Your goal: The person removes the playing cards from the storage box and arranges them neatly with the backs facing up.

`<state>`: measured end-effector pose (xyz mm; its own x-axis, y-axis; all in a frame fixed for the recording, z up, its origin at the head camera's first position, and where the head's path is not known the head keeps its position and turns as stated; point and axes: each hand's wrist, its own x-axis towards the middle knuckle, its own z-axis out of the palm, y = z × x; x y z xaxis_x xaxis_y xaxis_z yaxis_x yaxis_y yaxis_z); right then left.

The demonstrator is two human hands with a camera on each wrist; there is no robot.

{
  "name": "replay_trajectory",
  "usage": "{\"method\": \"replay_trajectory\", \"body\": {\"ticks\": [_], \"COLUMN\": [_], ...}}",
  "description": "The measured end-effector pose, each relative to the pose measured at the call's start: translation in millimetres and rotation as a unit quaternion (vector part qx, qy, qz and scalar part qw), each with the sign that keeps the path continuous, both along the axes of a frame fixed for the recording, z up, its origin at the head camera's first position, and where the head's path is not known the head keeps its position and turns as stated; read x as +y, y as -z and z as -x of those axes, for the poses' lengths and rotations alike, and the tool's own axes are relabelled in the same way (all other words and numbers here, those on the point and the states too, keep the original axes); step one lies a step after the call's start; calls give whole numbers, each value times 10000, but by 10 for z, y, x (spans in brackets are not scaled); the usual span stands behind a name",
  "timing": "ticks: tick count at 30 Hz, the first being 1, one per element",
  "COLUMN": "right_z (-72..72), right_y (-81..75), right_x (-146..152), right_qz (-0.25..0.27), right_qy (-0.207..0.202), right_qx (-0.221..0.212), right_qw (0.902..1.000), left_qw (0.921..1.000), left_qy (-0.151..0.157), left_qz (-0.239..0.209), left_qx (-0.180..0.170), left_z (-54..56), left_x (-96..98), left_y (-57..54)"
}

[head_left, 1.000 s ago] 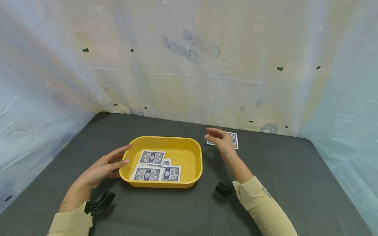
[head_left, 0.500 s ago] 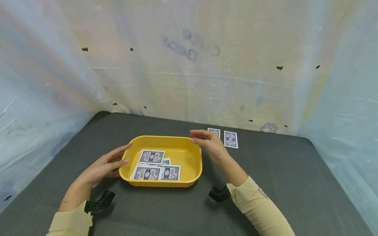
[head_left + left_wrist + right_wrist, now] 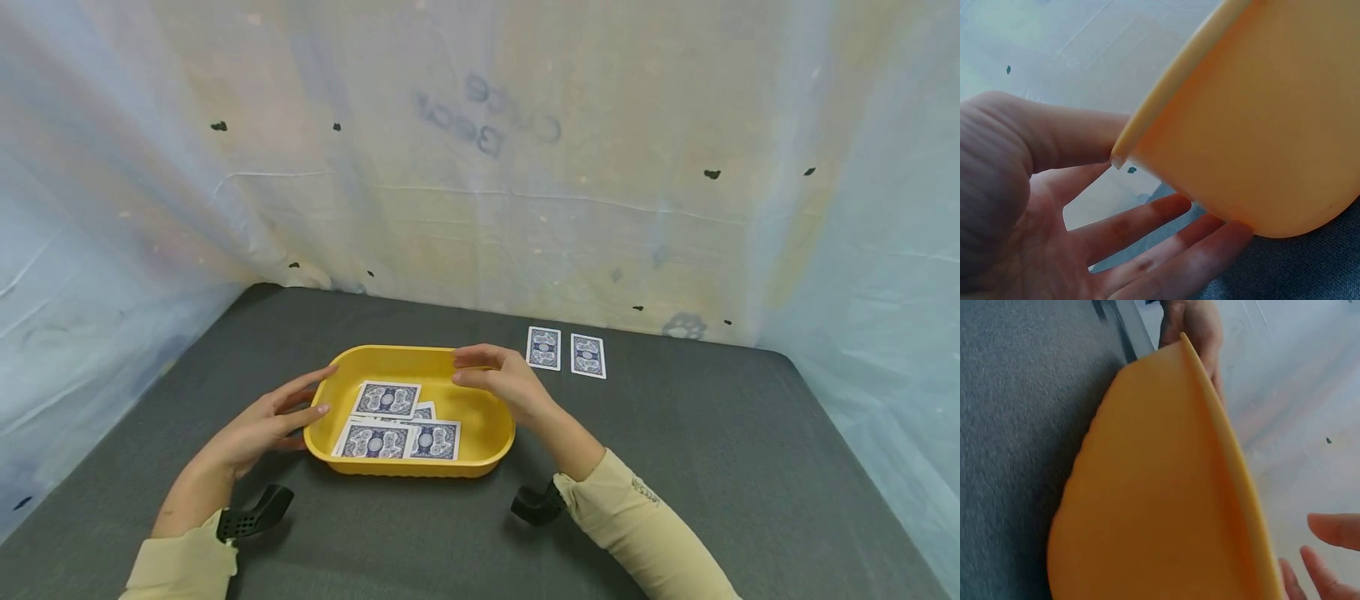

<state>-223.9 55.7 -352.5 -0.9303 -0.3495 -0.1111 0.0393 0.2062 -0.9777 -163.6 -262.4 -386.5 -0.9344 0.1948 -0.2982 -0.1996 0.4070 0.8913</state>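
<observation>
Now: R hand (image 3: 498, 382) partly hides tray (image 3: 483, 429) | 1 card (image 3: 426, 412) mostly covd

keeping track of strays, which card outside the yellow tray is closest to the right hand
The left card of the outside pair in the head view; the other card lies farther from the right hand.

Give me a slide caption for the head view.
Left hand holds a yellow tray of patterned cards; right hand hovers above; two more cards lie on the table.

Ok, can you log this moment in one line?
left hand: holding tray; right hand: over tray; cards: several inside, two on table
</observation>
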Motion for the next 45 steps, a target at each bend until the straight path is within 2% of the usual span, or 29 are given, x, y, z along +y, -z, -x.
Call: {"method": "replay_trajectory", "body": {"ticks": [5, 18, 28, 35, 39, 45], "right_z": [-29, -51, -78, -106, -116, -114], "right_y": [55, 218, 277, 274, 281, 292], "right_x": [-105, -231, -265, -274, -283, -295], "right_qz": [-463, -912, -1818, -2363, -2548, -2547], "right_qy": [-378, -914, -1142, -1386, -1370, -1119], "right_qx": [-45, -68, -18, 81, 158, 75], "right_qw": [9982, 9916, 9767, 9617, 9571, 9605], "left_qw": [10000, 10000, 9999, 10000, 10000, 10000], "left_qy": [-23, -33, 5, -12, 17, -7], "left_qz": [10, -41, -118, -66, -91, -64], "left_qx": [1, -3, 8, -18, 2, -14], "left_z": [2, 0, 1, -1, 1, 3], "left_x": [-2, 0, -6, 7, 10, 9], "left_y": [11, 3, 5, -8, -11, 0]}}
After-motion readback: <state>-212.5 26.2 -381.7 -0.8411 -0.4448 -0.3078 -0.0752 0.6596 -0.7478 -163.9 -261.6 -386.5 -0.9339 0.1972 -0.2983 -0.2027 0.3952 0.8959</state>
